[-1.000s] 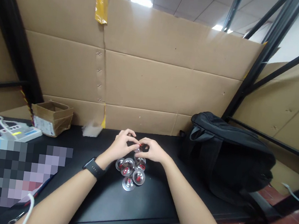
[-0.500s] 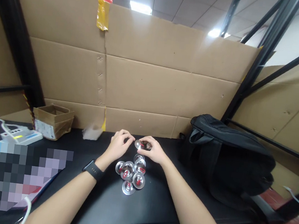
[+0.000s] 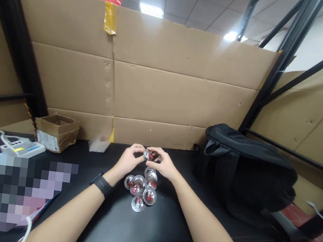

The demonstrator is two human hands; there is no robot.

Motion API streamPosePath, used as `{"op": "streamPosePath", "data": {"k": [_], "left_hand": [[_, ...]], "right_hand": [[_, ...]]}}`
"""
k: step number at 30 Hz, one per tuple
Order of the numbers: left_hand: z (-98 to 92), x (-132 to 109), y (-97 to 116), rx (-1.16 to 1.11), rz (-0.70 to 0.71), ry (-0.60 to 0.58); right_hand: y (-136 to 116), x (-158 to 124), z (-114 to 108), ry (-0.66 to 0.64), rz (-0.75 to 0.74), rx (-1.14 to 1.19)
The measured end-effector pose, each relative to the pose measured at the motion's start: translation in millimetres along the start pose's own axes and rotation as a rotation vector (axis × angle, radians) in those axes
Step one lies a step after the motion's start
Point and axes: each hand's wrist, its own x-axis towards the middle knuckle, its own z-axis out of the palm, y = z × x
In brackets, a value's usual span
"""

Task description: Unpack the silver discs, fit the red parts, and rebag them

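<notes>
Above the far part of the table, my two hands meet at a small shiny finger cymbal (image 3: 146, 154) with a red loop. My right hand (image 3: 162, 163) pinches it from the right, thumb below and fingers above. From the left, the fingertips of my left hand (image 3: 129, 158) close on its edge; the exact contact is partly hidden. A dark watch (image 3: 102, 184) is on my left wrist. Just below the hands, several more finger cymbals (image 3: 137, 185) lie in an overlapping cluster on the black table (image 3: 124, 230), their red loops showing.
A black backpack (image 3: 249, 171) lies at the right. Along the back left are a small open cardboard box (image 3: 57, 131) and a clear plastic piece (image 3: 99, 145). White power strips (image 3: 25, 149) and a blurred item (image 3: 28, 195) lie left. A cardboard wall (image 3: 181, 100) stands behind.
My left hand has moved right and now touches the cymbal in my right hand. The cymbal has shifted slightly left and turned. The cluster below stays put.
</notes>
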Motion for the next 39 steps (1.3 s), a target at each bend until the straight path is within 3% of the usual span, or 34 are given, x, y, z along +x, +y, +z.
{"op": "streamPosePath", "data": {"k": [4,7,11,14,18,21,26,29,33,36,39], "left_hand": [[-0.7,0.9,-3.2,0.047,0.011,-0.003],[-8.9,3.9,-5.5,0.181,-0.010,0.069],[-33.9,8.3,-11.3,0.442,-0.111,0.194],[-51.4,7.7,-20.0,0.660,-0.211,0.206],[-58.0,3.6,-33.5,0.801,-0.270,0.080],[-56.2,2.5,-39.4,0.835,-0.287,0.033],[-55.8,4.1,-35.5,0.812,-0.298,0.053],[-50.0,3.7,-24.0,0.736,-0.181,-0.017],[-29.7,-1.7,-2.0,0.588,0.002,-0.261],[-15.9,-7.9,11.5,0.507,0.084,-0.332],[-14.1,-11.7,18.6,0.472,0.123,-0.415]], "right_hand": [[-0.6,-0.5,1.9,0.017,-0.007,-0.015],[0.2,1.5,2.0,0.067,-0.021,-0.015],[9.5,6.6,-9.0,0.226,0.021,-0.052],[23.1,6.7,-27.0,0.390,0.103,-0.308],[43.9,1.6,-47.6,0.369,0.267,-0.658],[56.2,-0.4,-52.1,0.279,0.351,-0.711],[66.8,-0.7,-47.5,0.189,0.420,-0.730],[68.0,-2.0,-44.5,0.167,0.437,-0.769],[63.9,-3.0,-43.8,0.142,0.435,-0.793],[58.7,-3.0,-45.0,0.153,0.421,-0.819],[54.5,-3.4,-45.4,0.148,0.416,-0.826]]}}
